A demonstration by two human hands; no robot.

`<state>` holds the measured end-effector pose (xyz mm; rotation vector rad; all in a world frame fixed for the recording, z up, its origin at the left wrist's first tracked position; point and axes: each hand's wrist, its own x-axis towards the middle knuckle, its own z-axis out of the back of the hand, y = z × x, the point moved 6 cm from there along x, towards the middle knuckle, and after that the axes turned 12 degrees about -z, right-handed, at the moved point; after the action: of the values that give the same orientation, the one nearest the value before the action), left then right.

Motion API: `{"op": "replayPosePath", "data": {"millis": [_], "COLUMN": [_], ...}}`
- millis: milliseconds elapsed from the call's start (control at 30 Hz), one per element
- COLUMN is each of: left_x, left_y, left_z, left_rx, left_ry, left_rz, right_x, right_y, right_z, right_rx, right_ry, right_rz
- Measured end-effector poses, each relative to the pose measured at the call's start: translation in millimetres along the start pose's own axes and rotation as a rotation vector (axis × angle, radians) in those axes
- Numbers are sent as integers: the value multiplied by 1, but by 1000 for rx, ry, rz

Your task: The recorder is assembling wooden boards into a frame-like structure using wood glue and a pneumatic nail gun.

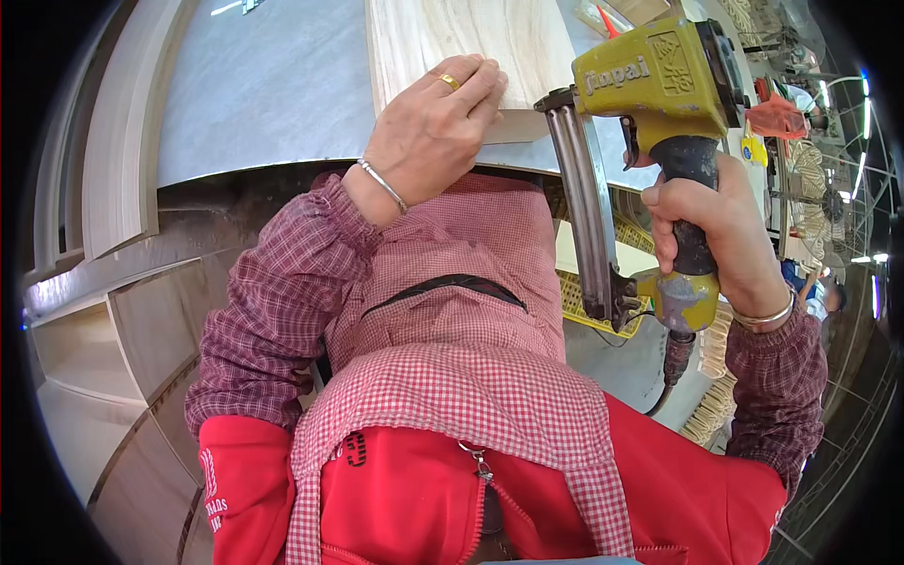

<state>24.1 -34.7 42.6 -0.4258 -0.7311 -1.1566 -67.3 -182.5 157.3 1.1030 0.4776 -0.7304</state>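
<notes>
My right hand point(720, 221) is wrapped around the dark grip of an olive-yellow pneumatic nail gun point(650, 71), its forefinger near the trigger. The gun's long metal magazine point(582, 207) faces left, and its nose points up and away from me, right of the wood. A hose fitting point(678, 358) hangs under the handle. My left hand point(433, 127), with a gold ring and a silver bangle, presses over the near edge of a pale wooden box-like piece point(518, 47). Its fingers are bent and held together; the thumb is hidden. The wood's near side shows to the right of this hand.
Beneath the wood is a blue-grey table top point(264, 94). Long wooden boards point(122, 132) stand at its left, above wooden compartments point(155, 320) lower left. A yellow plastic crate point(589, 306) sits under the table. Bundled pale strips point(810, 188) and people appear far right.
</notes>
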Motion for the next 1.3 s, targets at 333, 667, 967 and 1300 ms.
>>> {"op": "replayPosePath", "data": {"millis": [333, 667, 967, 1300], "left_x": [-2, 1, -32, -78], "left_y": [3, 10, 29, 49], "left_z": [5, 6, 33, 30], "left_rx": [25, 29, -9, -528], "left_ry": [18, -9, -202, -478], "left_rz": [-17, -23, 164, 467], "right_x": [1, -1, -3, -4], "right_y": [-6, 9, 4, 1], "right_z": [-15, -28, -11, -12], "right_rx": [179, 100, 79, 132], "right_ry": [-35, -54, -100, -103], "right_rz": [-89, -88, -105, -70]}}
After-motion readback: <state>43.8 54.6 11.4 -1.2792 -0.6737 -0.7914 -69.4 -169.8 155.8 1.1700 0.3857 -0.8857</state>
